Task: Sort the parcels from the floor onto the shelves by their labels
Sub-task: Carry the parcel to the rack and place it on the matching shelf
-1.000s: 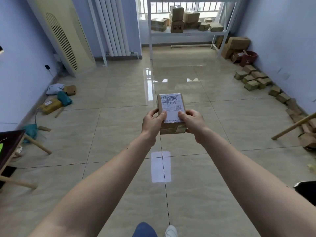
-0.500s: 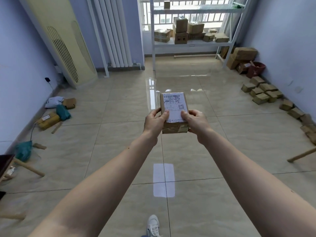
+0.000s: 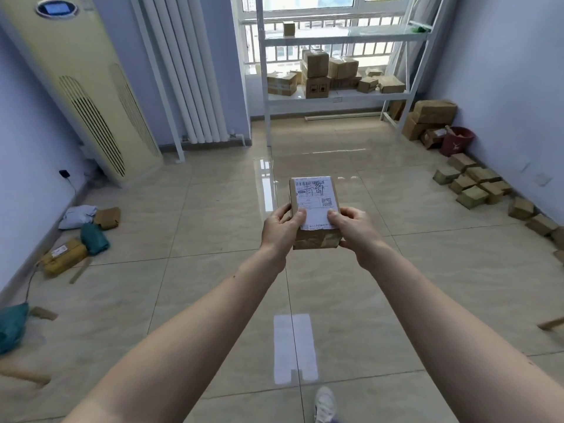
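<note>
- Both hands are closed around one small cardboard parcel (image 3: 314, 213), held out in front at arm's length above the tiled floor (image 3: 412, 270).
- Left hand (image 3: 280, 232) grips the parcel's left side, thumb pressed on the top face; right hand (image 3: 355, 230) grips the right side the same way, thumb on the lower edge of the white label (image 3: 316, 198).
- The label faces up and shows a barcode, a scrawl in dark marker and a small square code; the print is too small to read.
- Straight ahead, against the window, stands a white shelf rack (image 3: 335, 96). Its lower shelf carries a cluster of brown boxes (image 3: 316, 71), some stacked two high; one small box (image 3: 288, 28) sits alone on the shelf above.
- The floor between the parcel and the rack is bare and glossy.
- Along the right wall lies a row of small brown parcels (image 3: 471, 186), with larger cartons (image 3: 433, 112) and a red bucket (image 3: 457, 140) beside the rack's right leg.
- By the left wall lie a grey bag (image 3: 77, 216), a teal bag (image 3: 94, 238) and a yellowish taped package (image 3: 62, 256).
- A tall cream air conditioner (image 3: 82, 87) stands in the left corner, next to a white radiator (image 3: 189, 71).
- One white shoe (image 3: 325, 404) shows at the bottom edge.
</note>
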A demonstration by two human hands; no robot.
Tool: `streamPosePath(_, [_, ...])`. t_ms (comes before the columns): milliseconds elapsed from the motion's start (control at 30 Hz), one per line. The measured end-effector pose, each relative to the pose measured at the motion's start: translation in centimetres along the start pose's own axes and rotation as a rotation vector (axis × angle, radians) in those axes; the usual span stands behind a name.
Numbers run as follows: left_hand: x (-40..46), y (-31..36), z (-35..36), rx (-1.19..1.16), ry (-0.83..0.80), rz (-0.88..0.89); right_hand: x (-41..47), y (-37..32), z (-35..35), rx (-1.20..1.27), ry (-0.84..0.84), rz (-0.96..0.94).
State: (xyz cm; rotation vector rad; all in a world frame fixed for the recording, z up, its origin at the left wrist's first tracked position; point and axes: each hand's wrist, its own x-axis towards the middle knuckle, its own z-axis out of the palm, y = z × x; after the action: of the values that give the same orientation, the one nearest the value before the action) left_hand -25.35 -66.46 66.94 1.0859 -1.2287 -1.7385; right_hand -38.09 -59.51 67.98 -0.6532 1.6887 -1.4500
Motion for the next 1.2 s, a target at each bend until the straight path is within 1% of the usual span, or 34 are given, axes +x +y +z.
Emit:
streamPosePath(333, [14.8,3.6,6.1,-0.043,0.000,0.037,16.4,-5.0,-2.2,-0.028,-0.024,-0.016])
streamPosePath(500, [21.9,4.9,8.1,-0.008,0.006,0.038,23.7,-7.0,-2.3,-0.037,-0.039,-0.020])
streamPosePath(733, [33.2,7.1,9.3,-0.006,-0.015,0.063,34.4,-9.8,-0.8,-0.037,-0.029,-0.041])
streamPosePath(1033, [49.0,12.2,9.6,0.019,-0.073,0.089,49.1,-15.2,2.8,-0.013,0.009,-0.061])
streamPosePath(1200, [56.9,13.7,10.4,0.021,-0.095,0.084,56.6,-17.1,3.9,-0.013,0.020,-0.050])
